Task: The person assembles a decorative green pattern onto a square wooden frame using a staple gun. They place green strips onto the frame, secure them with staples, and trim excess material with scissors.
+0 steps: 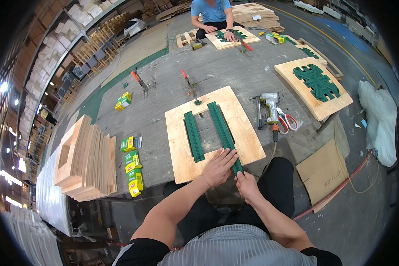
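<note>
A square wooden frame [246, 141] with a cut-out middle lies in front of me, its near edge by my lap. Two green webbing straps cross the opening lengthwise: the left strap [193, 137] lies on its own, and the right strap [220, 124] runs over the near edge. My left hand [219, 167] rests flat on the right strap and the wood, fingers stretched out. Just past the near edge, my right hand [247, 186] is closed around that strap's end. A nail gun [269, 108] and red-handled scissors [288, 122] lie right of the frame.
Frames are stacked [86, 164] at left, beside green-yellow boxes [132, 162]. Red-handled tools [139, 82] stand farther back. A frame with woven green webbing [317, 82] lies right. Across the table, another person [213, 17] handles a similar frame. An air hose [274, 153] runs toward my leg.
</note>
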Motion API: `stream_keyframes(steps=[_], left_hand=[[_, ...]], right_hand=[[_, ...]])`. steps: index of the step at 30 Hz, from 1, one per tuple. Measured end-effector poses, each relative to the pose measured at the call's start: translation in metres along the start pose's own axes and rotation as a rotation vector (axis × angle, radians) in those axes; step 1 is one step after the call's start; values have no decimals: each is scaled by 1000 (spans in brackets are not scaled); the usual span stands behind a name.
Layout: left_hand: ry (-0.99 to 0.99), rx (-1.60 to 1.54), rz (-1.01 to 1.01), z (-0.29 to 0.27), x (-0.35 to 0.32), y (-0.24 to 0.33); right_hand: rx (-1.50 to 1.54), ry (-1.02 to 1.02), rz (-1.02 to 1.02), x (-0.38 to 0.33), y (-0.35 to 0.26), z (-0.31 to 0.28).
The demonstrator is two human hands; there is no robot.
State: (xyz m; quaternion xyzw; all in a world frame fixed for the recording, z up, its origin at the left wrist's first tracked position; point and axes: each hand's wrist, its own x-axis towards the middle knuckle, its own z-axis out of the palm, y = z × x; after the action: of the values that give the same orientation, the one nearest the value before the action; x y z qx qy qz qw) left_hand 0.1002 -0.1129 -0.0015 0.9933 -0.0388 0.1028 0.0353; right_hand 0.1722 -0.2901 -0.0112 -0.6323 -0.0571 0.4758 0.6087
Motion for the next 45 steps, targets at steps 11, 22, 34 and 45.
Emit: stream_keyframes(steps=[11, 22, 34, 45], left_hand=[[10, 31, 17, 0, 5, -7], [5, 25, 7, -1, 5, -6], [35, -74, 0, 2, 3, -8], [-26, -595, -346, -35, -19, 40]], right_hand=[[10, -16, -12, 5, -2, -2], [58, -73, 61, 9, 3, -8], [-69, 0, 31, 14, 9, -3], [-295, 19, -65, 53, 28, -11]])
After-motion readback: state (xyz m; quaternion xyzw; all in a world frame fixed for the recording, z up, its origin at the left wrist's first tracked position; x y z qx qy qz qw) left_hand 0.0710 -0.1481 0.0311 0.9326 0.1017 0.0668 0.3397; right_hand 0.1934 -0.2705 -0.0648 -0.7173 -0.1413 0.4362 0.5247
